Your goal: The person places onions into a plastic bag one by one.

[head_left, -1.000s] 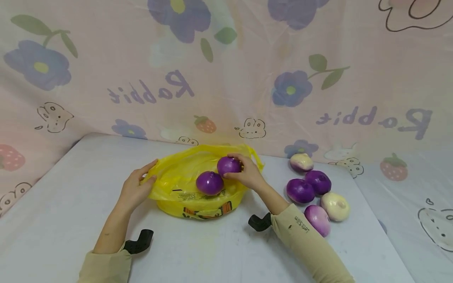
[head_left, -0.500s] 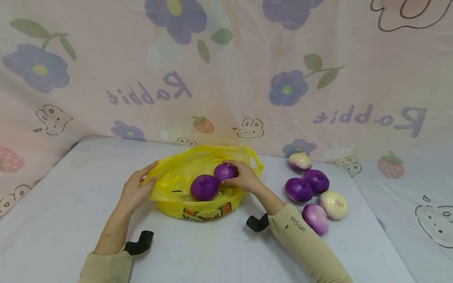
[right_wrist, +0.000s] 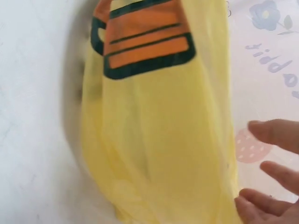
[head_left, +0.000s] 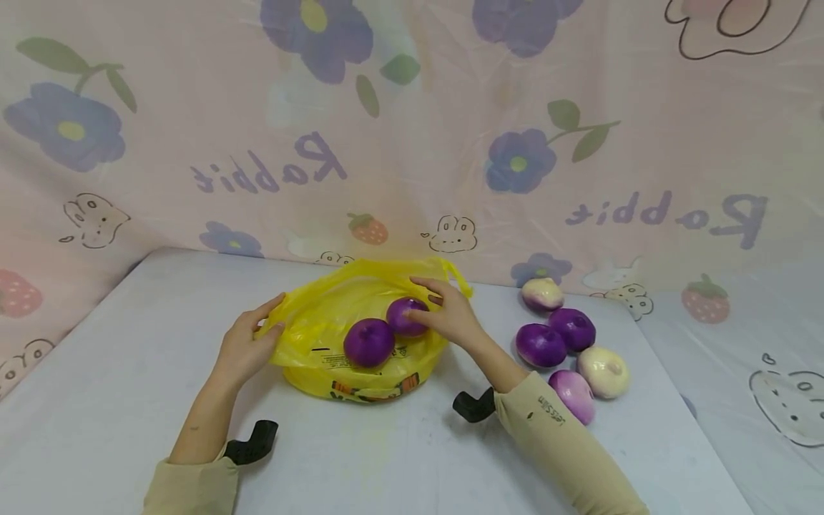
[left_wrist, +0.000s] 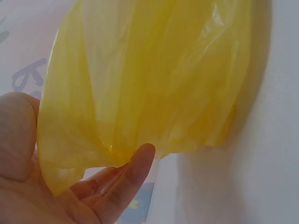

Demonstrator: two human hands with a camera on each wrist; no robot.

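We see a white table [head_left: 360, 458], a yellow bag [head_left: 309, 378] near its far edge, five onions [head_left: 541, 346] toward its right edge.

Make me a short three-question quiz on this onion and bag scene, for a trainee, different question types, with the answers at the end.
1. How many onions lie on the table outside the yellow plastic bag?

2. True or false: every onion showing inside the bag is white.

3. What is holding the bag's edge on the side away from the loose onions?
A) the right hand
B) the left hand
C) a metal clip

Key:
1. Five, one of them partly hidden by the sleeve.
2. False; two purple onions show there.
3. B, the left hand.
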